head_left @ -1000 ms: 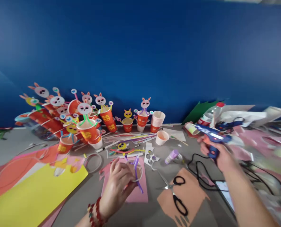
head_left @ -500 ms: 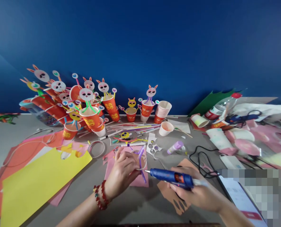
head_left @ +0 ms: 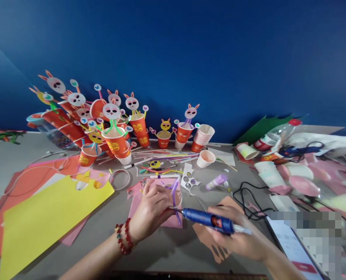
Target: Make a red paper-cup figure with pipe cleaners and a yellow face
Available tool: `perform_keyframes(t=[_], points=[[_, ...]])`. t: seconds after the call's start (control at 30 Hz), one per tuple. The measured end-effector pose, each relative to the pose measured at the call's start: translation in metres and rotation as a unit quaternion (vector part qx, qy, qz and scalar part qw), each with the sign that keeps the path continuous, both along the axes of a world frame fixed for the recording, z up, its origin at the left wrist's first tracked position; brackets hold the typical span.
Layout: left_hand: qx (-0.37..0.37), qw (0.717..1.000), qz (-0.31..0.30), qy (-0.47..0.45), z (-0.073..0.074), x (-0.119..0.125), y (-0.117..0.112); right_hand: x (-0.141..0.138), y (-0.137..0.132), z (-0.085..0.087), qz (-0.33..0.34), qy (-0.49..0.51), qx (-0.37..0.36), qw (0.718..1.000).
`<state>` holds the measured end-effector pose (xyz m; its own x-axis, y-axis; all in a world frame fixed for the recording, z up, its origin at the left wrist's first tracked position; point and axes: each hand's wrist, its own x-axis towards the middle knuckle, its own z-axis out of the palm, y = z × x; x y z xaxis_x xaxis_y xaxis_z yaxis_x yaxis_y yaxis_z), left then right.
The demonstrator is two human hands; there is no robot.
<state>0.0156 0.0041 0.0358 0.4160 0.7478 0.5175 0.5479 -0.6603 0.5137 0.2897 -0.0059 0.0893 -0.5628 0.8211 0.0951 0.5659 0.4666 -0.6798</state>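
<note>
My left hand point(head_left: 152, 212) is closed around a small paper cup with purple pipe cleaners point(head_left: 173, 193) sticking out of it, held just over a pink paper sheet point(head_left: 140, 200). A beaded red bracelet is on that wrist. My right hand point(head_left: 237, 237) grips a blue hot glue gun point(head_left: 209, 221), held level with its nozzle pointing left and touching the cup at my left fingers.
Several red paper cups with bunny faces point(head_left: 111, 132) stand along the blue wall. A yellow sheet point(head_left: 44, 221) and orange paper lie left. A glue stick point(head_left: 216, 181), a white cup point(head_left: 205, 158), a black cable point(head_left: 249, 198), straws and a phone point(head_left: 295, 249) lie around.
My right hand brought the glue gun from the far right down to the cup in my left hand. The nozzle now touches it. The view tipped slightly downward.
</note>
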Motion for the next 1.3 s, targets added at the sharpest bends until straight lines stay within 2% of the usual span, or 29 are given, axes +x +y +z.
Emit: perform_keyframes(t=[0.37,0.57,0.73,1.03,1.3], points=[[0.005,1.0,0.004,0.004,0.0006,-0.0005,0.0002,-0.0071,0.004,0.0098,0.022,-0.043,0.008,0.999],[-0.009,1.0,-0.001,0.002,-0.0007,-0.0009,0.0001,-0.0038,0.0029,0.0065,0.036,-0.063,0.021,0.997],[0.002,1.0,0.006,0.009,0.0009,-0.0006,0.0001,-0.0051,0.0037,0.008,0.038,-0.072,-0.001,0.997],[-0.005,1.0,-0.001,-0.005,0.0019,-0.0009,-0.0001,-0.0007,0.0033,0.0003,0.028,-0.067,0.011,0.997],[-0.005,1.0,-0.003,-0.007,0.001,-0.0007,0.0,-0.0006,0.0041,0.0009,0.038,-0.081,-0.006,0.996]])
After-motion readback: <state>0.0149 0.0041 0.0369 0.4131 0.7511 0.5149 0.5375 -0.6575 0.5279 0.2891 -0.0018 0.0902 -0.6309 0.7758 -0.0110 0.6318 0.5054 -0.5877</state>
